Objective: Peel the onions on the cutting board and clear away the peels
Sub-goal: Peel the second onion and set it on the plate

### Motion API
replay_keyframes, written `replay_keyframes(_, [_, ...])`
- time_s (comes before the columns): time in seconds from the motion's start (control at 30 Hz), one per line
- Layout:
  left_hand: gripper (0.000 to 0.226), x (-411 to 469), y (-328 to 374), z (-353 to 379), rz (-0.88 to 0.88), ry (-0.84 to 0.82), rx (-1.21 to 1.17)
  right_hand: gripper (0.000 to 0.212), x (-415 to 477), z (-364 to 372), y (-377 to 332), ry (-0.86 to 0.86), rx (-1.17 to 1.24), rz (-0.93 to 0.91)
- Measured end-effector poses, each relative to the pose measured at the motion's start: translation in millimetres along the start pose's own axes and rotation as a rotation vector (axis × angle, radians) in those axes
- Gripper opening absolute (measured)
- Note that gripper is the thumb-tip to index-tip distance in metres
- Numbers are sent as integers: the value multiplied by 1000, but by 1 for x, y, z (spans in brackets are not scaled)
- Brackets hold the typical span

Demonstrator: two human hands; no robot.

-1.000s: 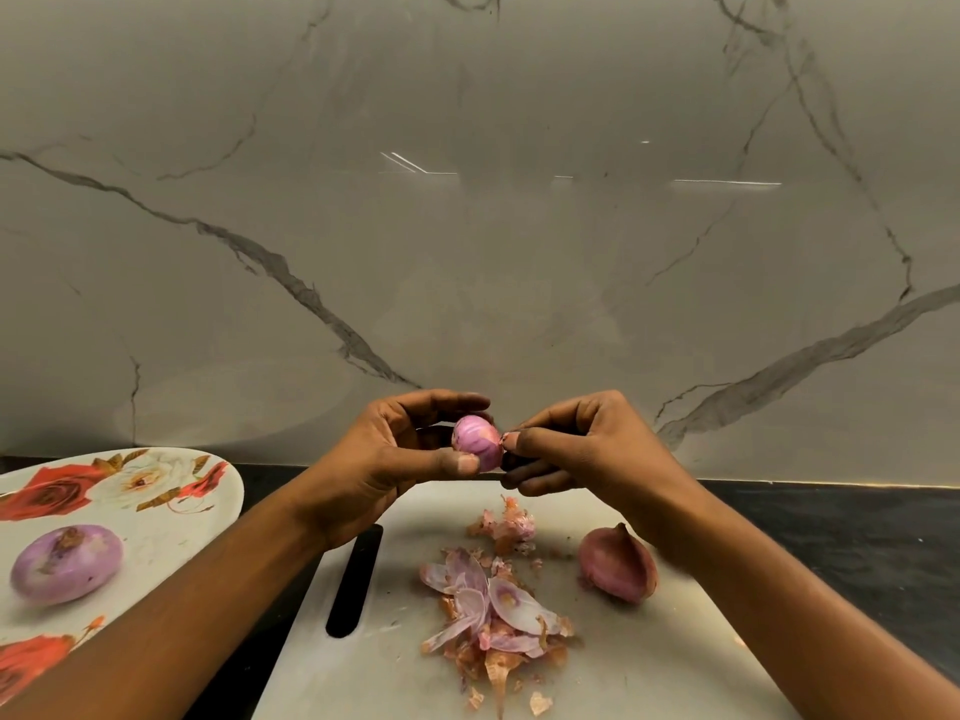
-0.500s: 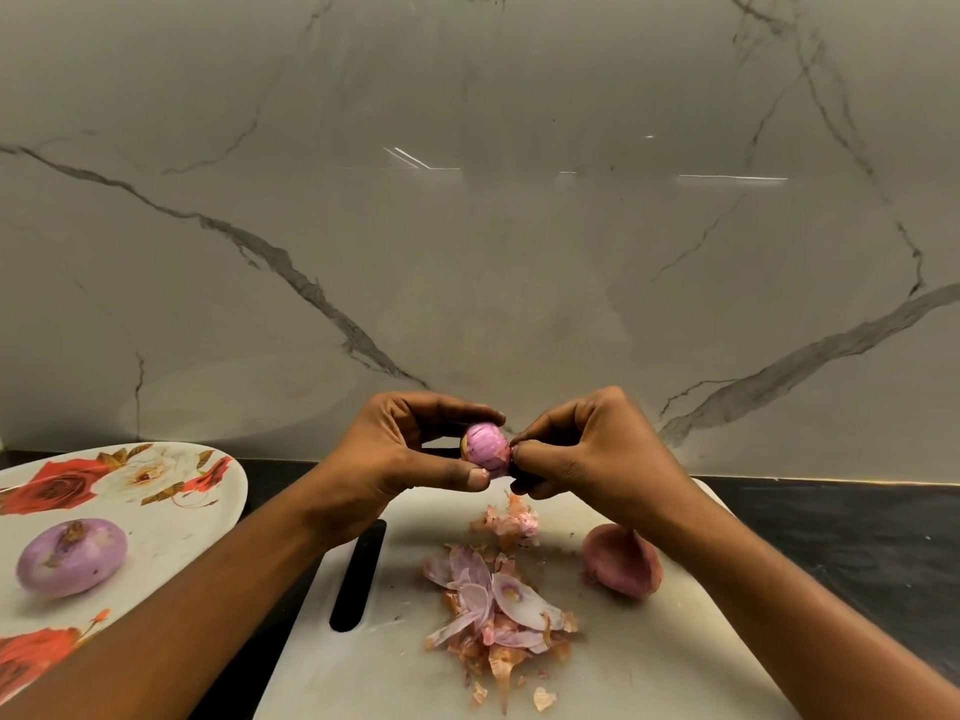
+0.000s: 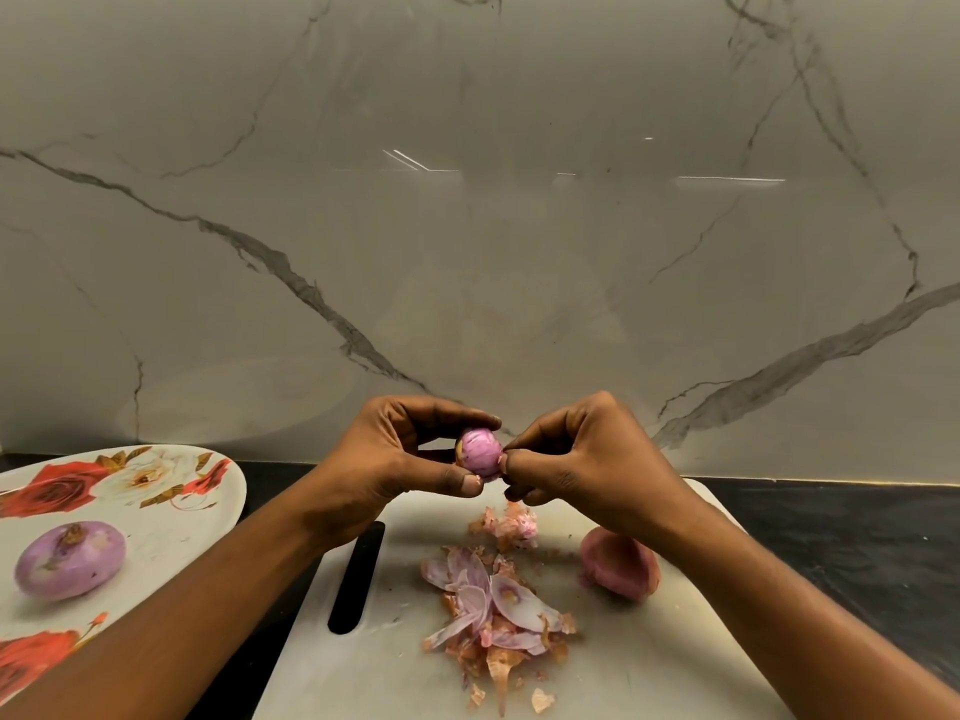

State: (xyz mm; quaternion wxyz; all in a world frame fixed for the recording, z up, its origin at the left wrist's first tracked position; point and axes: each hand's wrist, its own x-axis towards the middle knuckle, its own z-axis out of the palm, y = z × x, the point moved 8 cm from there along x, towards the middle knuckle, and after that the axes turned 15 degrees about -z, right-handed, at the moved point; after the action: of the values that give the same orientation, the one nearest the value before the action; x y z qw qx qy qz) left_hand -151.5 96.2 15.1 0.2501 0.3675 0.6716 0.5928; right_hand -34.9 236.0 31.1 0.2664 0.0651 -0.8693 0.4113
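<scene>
My left hand [image 3: 384, 459] curls its fingers [image 3: 457, 410] around a small pink onion [image 3: 480, 452] above the white cutting board [image 3: 649, 667]. My right hand [image 3: 587, 459] pinches its right edge. Peels [image 3: 493, 610] lie heaped on the board near an unpeeled onion [image 3: 618, 563]. A peeled onion [image 3: 70, 561] sits on the floral plate [image 3: 171, 543] on the dark counter [image 3: 841, 537], below a veined marble wall [image 3: 467, 252].

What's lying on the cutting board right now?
A pile of peels, smaller scraps, and one skin-on onion, partly covered by the wrist of the right hand.
</scene>
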Motion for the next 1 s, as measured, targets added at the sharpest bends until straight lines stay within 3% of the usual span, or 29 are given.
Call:
replay_keyframes(0.57, [54,-1,4,0,8,-26,-116,12,4,-12,5,116,61,-8])
replay_keyframes(0.8, [54,-2,3,-1,10,-22,-131,20,4,-5,-1,54,57,-66])
replay_keyframes(1.0, [55,-2,3,0,4,-41,-161,13,5,-9,0,72,29,-80])
